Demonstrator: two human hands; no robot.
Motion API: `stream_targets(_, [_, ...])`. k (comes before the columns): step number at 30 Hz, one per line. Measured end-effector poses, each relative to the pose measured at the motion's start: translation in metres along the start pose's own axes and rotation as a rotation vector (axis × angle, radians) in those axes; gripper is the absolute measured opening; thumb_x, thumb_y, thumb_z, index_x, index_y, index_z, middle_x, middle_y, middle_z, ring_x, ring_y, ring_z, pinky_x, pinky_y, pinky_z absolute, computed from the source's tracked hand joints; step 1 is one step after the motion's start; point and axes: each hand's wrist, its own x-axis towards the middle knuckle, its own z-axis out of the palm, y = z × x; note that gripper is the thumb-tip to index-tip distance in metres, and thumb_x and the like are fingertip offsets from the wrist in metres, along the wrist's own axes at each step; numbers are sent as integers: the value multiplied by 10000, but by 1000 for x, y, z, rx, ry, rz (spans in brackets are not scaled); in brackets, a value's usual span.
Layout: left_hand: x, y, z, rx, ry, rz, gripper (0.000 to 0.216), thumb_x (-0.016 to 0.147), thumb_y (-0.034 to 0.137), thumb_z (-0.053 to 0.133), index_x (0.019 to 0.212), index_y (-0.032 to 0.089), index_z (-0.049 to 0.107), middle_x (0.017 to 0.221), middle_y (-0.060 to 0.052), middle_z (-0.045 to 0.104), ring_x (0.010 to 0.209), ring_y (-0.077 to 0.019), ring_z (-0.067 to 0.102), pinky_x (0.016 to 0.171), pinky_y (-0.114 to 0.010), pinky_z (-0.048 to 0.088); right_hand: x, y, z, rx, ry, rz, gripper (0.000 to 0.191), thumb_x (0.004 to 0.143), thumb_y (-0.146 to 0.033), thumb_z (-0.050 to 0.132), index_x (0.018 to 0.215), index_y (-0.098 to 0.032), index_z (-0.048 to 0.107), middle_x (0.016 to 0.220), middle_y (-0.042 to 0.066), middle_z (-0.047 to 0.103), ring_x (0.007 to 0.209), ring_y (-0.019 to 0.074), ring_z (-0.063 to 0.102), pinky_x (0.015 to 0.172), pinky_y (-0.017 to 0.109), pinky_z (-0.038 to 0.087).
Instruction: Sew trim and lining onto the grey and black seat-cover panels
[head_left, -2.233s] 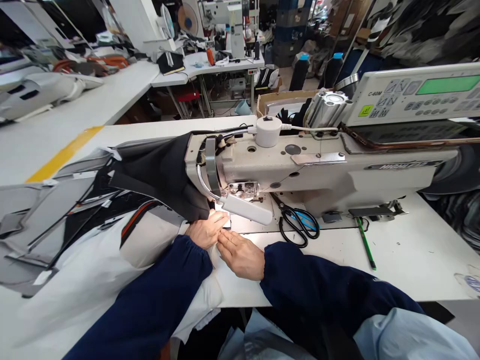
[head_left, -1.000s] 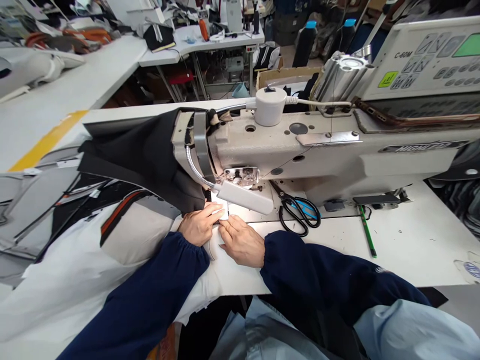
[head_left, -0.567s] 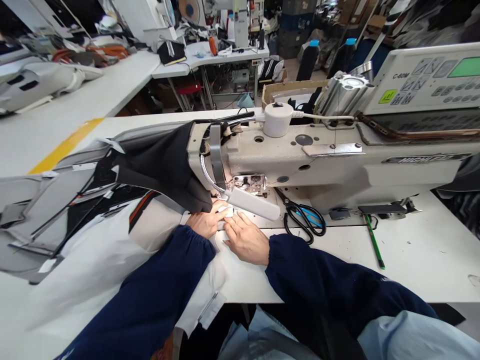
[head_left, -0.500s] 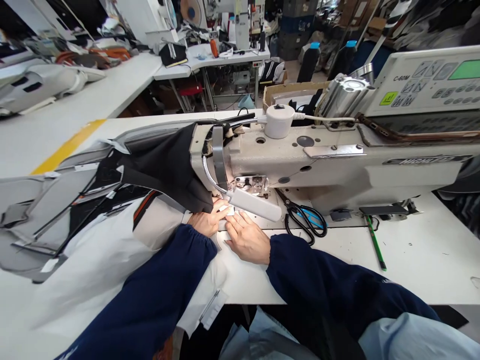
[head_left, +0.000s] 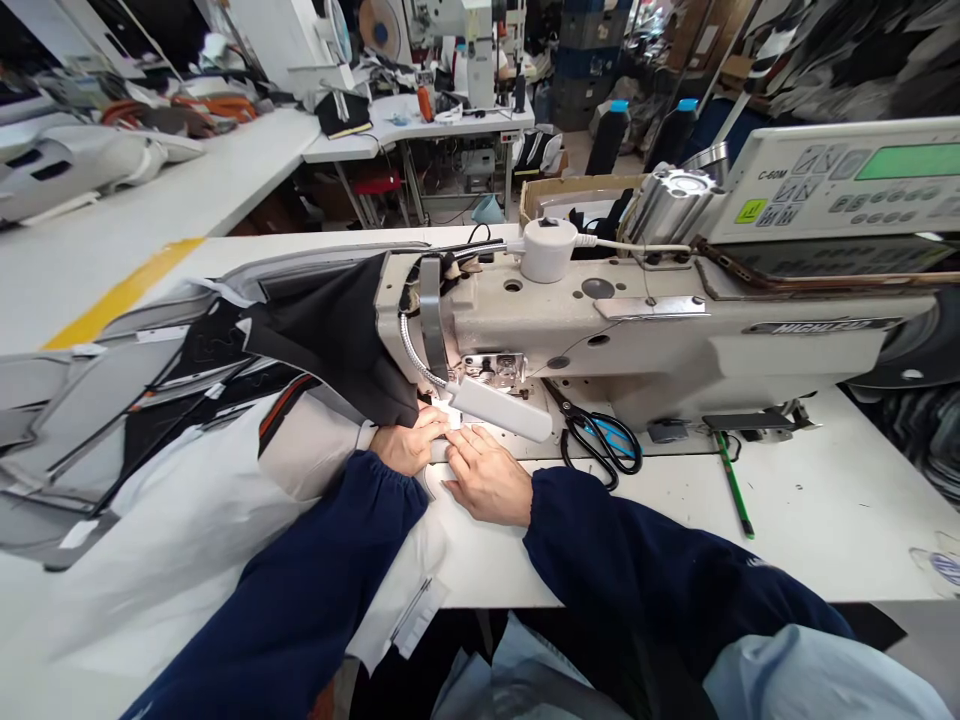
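Note:
My left hand (head_left: 406, 447) is closed on the edge of a large sewn cover (head_left: 315, 455) made of grey, black and pale panels, close to the sewing machine's needle area. Flat on the light material beside it lies my right hand (head_left: 489, 477), fingers stretched out toward the left hand. A small white piece (head_left: 448, 412) shows just beyond the fingertips. The sewing machine (head_left: 555, 325) stands over this spot, and its white clip-on lamp (head_left: 501, 408) hides the needle. The cover spreads left, a black flap against the machine head.
Black-handled scissors (head_left: 604, 445) lie right of my hands against the machine bed. A green pencil-like stick (head_left: 735, 490) rests farther right on the white table (head_left: 675, 540). A control panel (head_left: 840, 180) rises behind the machine. A cardboard box (head_left: 540, 192) stands beyond.
The view has shifted slightly, so the machine sits a little farther left. My fingertips have drawn back slightly, and more of the white piece shows. Both hands stay at the cover.

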Motion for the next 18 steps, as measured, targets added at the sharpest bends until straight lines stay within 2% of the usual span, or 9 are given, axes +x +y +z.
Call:
stream_targets(5, [0,2,-1,21,5,-5,382,688,47,463,890,244,721,853,-16,707,901,-178,619,577,-234,484,-3,3,5,20,63,-28,374,904,-313,429,1055,-10,585,1221,267,540,1162,327,498,963,489,428])
stream_targets(7, [1,3,-1,15,18,5,361,709,46,465,872,242,719,832,-16,706,892,-178,622,585,-241,486,-5,6,5,35,123,-37,293,918,-248,394,960,-59,615,1176,221,589,1123,287,534,952,460,439])
stream_targets(10, [1,3,-1,3,51,35,342,728,36,463,835,240,716,832,-16,705,898,-177,622,657,-251,498,-7,8,-2,113,192,7,284,930,-180,354,815,-138,610,994,115,674,971,200,606,944,399,441])
stream_targets(13, [1,1,2,-11,97,80,343,737,21,461,830,234,712,869,-10,708,913,-173,619,720,-259,491,-5,9,-11,161,189,70,290,936,-181,334,822,-155,599,866,82,664,850,169,609,916,374,445])
stream_targets(16, [0,-1,7,-32,123,95,347,760,29,459,880,237,709,908,3,711,887,-167,623,736,-265,479,0,10,-15,132,180,70,274,921,-166,330,903,-123,600,976,128,633,927,206,579,866,366,461])
stream_targets(18, [-1,-1,9,-45,121,64,330,764,43,468,878,238,709,919,13,713,822,-161,627,693,-267,471,3,10,-12,96,165,42,266,907,-134,337,952,-96,597,1068,158,607,1024,233,545,888,377,453])
